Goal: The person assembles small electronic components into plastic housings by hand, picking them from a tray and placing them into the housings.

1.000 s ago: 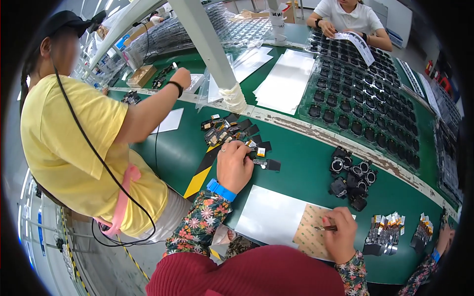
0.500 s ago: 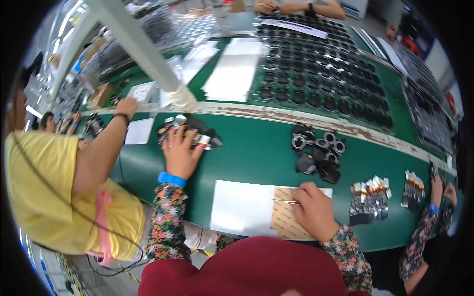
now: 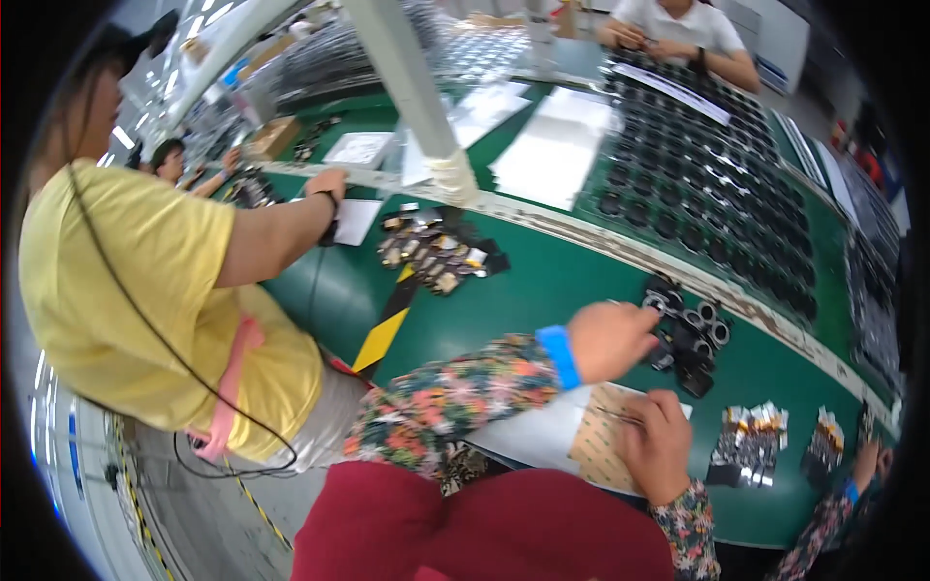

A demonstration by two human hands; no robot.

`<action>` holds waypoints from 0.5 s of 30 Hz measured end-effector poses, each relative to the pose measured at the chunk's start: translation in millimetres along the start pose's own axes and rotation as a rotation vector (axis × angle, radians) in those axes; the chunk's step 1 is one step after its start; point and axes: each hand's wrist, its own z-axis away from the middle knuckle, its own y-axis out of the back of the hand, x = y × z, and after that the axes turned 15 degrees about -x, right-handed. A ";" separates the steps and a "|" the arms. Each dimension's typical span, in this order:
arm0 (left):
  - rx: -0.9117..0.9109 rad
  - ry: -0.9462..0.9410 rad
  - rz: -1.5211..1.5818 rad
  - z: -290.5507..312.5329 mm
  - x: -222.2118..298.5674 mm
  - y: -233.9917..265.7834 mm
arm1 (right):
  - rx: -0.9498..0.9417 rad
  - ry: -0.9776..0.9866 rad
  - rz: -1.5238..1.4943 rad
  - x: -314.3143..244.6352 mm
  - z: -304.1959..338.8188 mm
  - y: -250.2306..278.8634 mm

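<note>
My left hand, a blue band at its wrist, reaches across to a pile of small black parts with silver rings. Its fingers are bunched and smeared, so whether they pinch a part cannot be made out. My right hand is closed on metal tweezers. The tweezers' tips lie over a tan sheet with rows of small green marks. Beneath that sheet is white paper, partly covered by my left forearm. To the left, a heap of small metallic and black parts lies untouched by either hand.
Flat parts with silver and orange ends lie at right, beside a smaller group. Behind the white rail are clear trays of round black parts. A yellow-shirted co-worker is at left; other people work across and at right.
My left hand has left the metallic heap and swung right to the black ringed parts. My right hand still grips the tweezers over the tan sheet. The view has shifted left.
</note>
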 end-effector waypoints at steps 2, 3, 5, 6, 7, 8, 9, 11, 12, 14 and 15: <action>-0.025 0.044 -0.006 -9.3 8.9 -15.0 | 0.104 0.013 -0.041 0.0 5.0 -0.7; 0.018 0.021 0.013 -13.2 9.7 -20.4 | 0.134 0.049 -0.015 -2.2 3.8 2.4; 0.057 -0.007 0.035 -16.2 1.5 -27.8 | 0.129 0.062 -0.048 -3.7 3.6 4.1; 0.021 -0.004 0.132 -19.9 1.5 -24.8 | 0.134 0.046 -0.069 -3.7 5.5 5.8; -0.020 -0.003 0.232 -24.1 1.2 -22.5 | 0.142 0.028 -0.062 -2.9 6.1 7.1; -0.058 -0.016 0.347 -27.2 -1.2 -19.6 | 0.143 0.040 -0.047 -1.1 4.7 8.5; -0.052 -0.036 0.384 -28.6 -8.4 -18.5 | 0.142 0.043 -0.029 1.4 2.9 9.0; -0.068 -0.049 0.513 -28.3 -17.7 -18.3 | 0.160 0.039 -0.023 2.9 -0.9 8.9; -0.118 0.001 0.631 -20.5 -14.4 -6.8 | 0.156 0.042 -0.048 0.8 -4.5 9.8; -0.265 0.133 0.952 -10.2 -5.5 14.0 | 0.139 0.026 -0.080 1.1 -8.3 14.1; -0.250 0.123 1.009 -3.4 -7.3 18.6 | 0.120 0.056 -0.117 1.7 -17.0 11.1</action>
